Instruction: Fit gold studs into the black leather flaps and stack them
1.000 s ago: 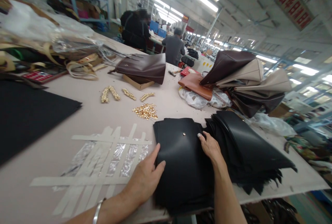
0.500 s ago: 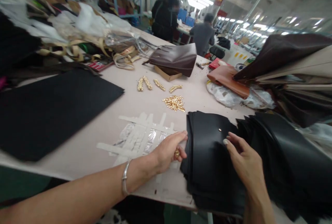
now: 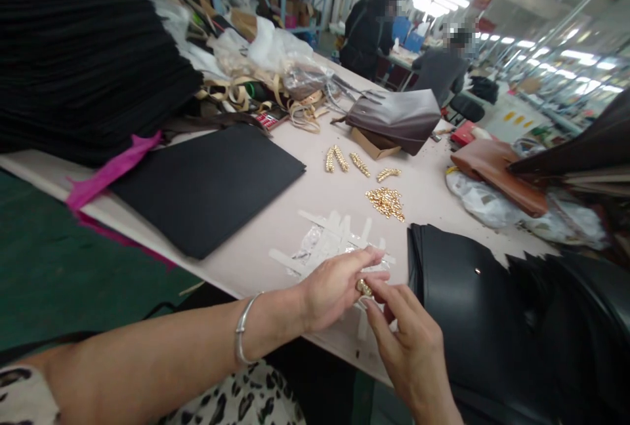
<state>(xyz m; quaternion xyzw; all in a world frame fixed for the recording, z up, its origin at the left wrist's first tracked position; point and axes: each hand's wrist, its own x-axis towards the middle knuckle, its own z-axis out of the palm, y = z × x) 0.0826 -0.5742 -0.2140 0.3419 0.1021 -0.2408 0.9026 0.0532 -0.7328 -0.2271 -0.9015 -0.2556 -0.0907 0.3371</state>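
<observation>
My left hand (image 3: 335, 287) is closed around a small cluster of gold pieces (image 3: 364, 288), its index finger stretched out. The fingertips of my right hand (image 3: 411, 330) pinch at that same cluster. Right of the hands lies a stack of black leather sheets (image 3: 457, 294), with one small gold fitting (image 3: 477, 271) on the top sheet. Beyond the hands, a loose pile of gold pieces (image 3: 385, 203) and several rows of gold pieces (image 3: 340, 158) rest on the table.
A flat black sheet (image 3: 211, 182) lies left on the table (image 3: 266, 267), near a tall black stack (image 3: 83, 51) and a pink strip (image 3: 111, 172). Farther back are a dark brown bag (image 3: 396, 113), a brown leather piece (image 3: 502, 172) and two people.
My right hand has left the black stack and moved over to the gold cluster in my left hand. The view has turned left, showing more of the tall black stack and pink strip.
</observation>
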